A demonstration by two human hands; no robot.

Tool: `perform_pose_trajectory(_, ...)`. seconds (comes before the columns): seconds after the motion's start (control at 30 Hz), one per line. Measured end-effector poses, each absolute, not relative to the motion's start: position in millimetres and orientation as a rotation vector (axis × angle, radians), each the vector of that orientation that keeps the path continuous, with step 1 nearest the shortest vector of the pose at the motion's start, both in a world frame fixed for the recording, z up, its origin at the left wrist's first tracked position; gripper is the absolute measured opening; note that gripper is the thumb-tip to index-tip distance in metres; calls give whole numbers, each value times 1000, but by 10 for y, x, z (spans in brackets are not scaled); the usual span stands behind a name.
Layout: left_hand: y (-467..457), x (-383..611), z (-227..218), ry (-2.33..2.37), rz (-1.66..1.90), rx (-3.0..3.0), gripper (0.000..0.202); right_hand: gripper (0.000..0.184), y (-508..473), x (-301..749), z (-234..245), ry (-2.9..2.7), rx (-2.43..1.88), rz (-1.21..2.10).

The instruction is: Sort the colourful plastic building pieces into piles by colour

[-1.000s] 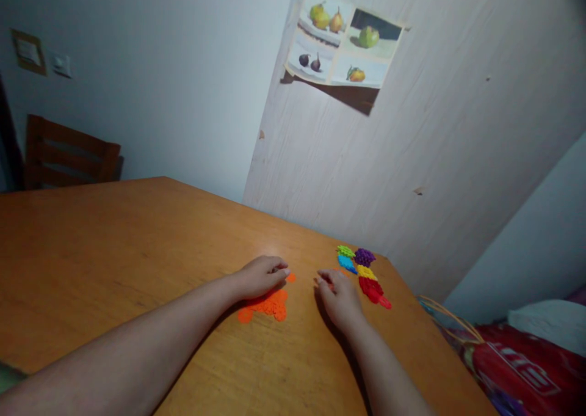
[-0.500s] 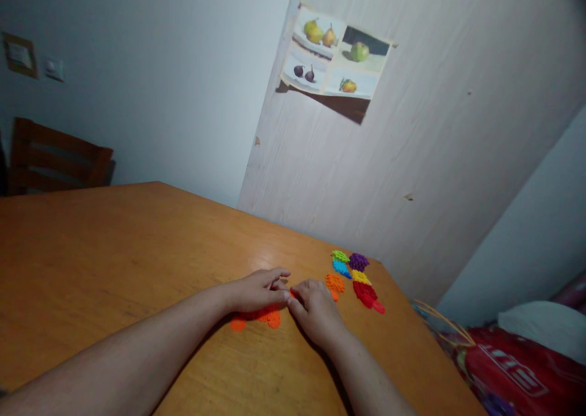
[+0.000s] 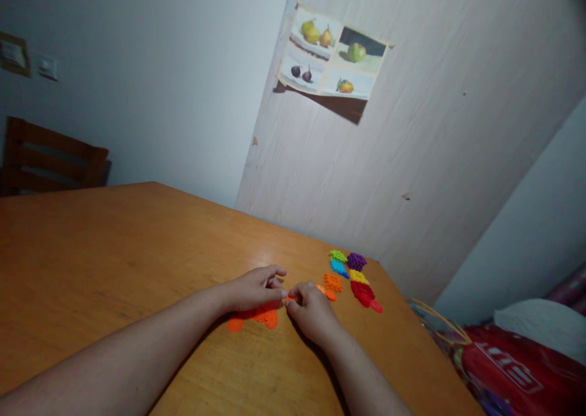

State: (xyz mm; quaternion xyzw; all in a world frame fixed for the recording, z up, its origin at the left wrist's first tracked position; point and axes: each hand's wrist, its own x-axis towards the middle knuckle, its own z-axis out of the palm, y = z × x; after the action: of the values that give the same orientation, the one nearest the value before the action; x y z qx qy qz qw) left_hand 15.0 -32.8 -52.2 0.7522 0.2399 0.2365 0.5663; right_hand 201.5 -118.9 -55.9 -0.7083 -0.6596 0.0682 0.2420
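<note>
orange piece (image 3: 289, 299) at right hand (image 3: 312, 312)

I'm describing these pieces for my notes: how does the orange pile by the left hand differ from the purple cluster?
The orange pile spreads loosely, while the purple cluster is compact. The left hand partly hides the orange pile; the purple cluster lies uncovered. Both rest on the table.

Worktop (image 3: 137, 239) is viewed from head height, forward and down, tilted; far corners framed, nearer part close.
</note>
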Motion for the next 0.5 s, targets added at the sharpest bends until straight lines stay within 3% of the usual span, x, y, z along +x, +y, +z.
perform_pose_trajectory(0.27, -310, 146, -539, 548, 545, 1805, 62, 16, -1193, 2004, -572, -1669, -1851, 393)
perform_pose_trajectory(0.5, -277, 138, -576, 549, 583, 1776, 61, 6, -1113, 2293, -665, -1441, -1649, 553)
